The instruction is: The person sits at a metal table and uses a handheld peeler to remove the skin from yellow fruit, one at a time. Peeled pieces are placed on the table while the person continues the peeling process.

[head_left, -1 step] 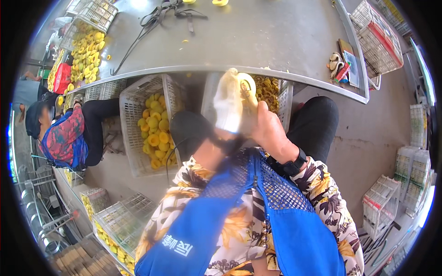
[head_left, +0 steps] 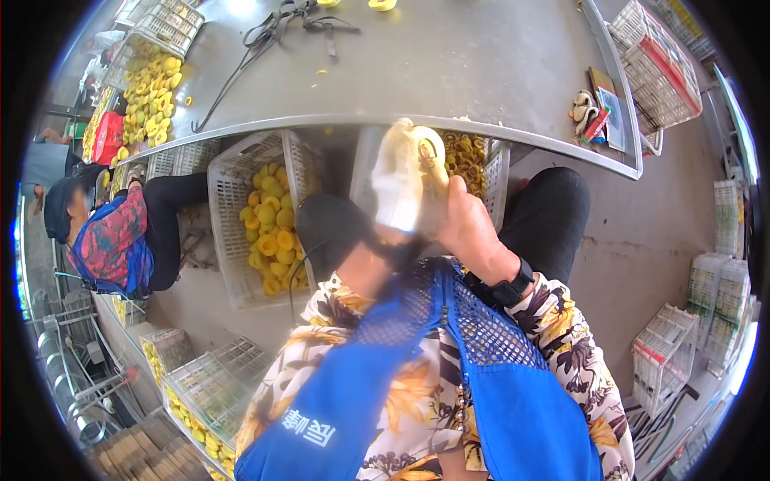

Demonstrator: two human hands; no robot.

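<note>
Before you, across the top of the frame: a grey metal table [head_left: 449, 64]. On it, upper centre, dark straps [head_left: 277, 28]; upper left, a heap of yellow fruit pieces [head_left: 148, 92] and a white wire crate [head_left: 164, 20]; right edge, a small bundle of tools [head_left: 589, 112] beside a flat card [head_left: 611, 108].

Below you: a concrete floor [head_left: 642, 232]. On it, centre left, a white crate of yellow fruit halves [head_left: 261, 216]; lower right, empty white crates [head_left: 666, 361].

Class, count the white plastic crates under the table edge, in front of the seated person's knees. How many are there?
2: the left crate holds yellow fruit halves; the right crate sits partly behind the raised hands. Others may be hidden under the table.
</note>
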